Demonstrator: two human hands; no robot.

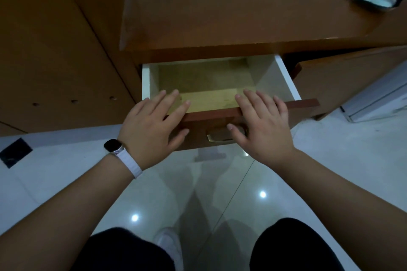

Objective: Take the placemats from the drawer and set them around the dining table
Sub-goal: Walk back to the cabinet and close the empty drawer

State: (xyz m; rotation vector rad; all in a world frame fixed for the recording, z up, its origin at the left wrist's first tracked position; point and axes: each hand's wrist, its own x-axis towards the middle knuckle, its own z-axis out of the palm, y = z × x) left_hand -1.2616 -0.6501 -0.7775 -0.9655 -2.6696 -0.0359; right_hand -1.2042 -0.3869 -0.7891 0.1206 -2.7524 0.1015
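Atop the drawer front [211, 115], left hand [152, 126] and right hand [263, 126] flat, each grip spread, empty.

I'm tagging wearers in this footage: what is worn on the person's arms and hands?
No sleeves or gloves show on either forearm. The left hand has a watch at its wrist: dark squarish face, white band. The right hand and wrist wear nothing.
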